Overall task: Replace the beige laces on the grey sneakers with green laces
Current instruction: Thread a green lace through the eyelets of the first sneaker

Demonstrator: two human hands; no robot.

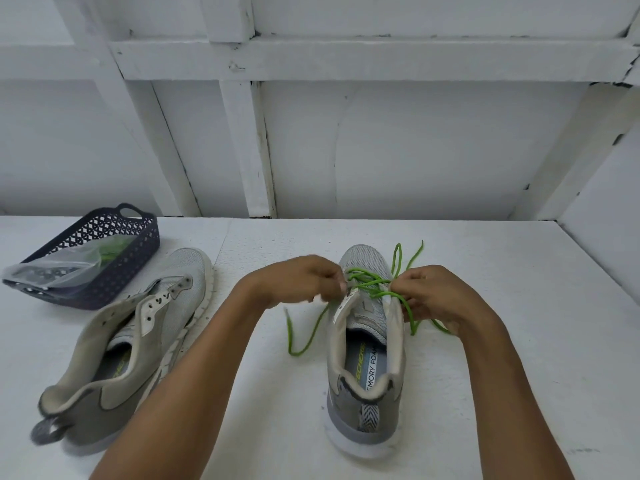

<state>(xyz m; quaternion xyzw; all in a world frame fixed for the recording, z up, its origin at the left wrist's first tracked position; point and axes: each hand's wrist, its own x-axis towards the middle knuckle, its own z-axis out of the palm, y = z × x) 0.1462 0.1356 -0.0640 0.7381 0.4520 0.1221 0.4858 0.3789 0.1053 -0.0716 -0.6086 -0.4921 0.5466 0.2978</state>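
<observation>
Head view. I put this about a third done. No beige lace shows on either shoe. The worked sneaker stands mid-table, toe away from me, with the green lace crossed through only its toe-end eyelets. My left hand and right hand each pinch that lace at the eyelet rows. The other sneaker lies unlaced to the left. The basket holds something green, bagged. The table is open on the right, with the wall near behind the toe
</observation>
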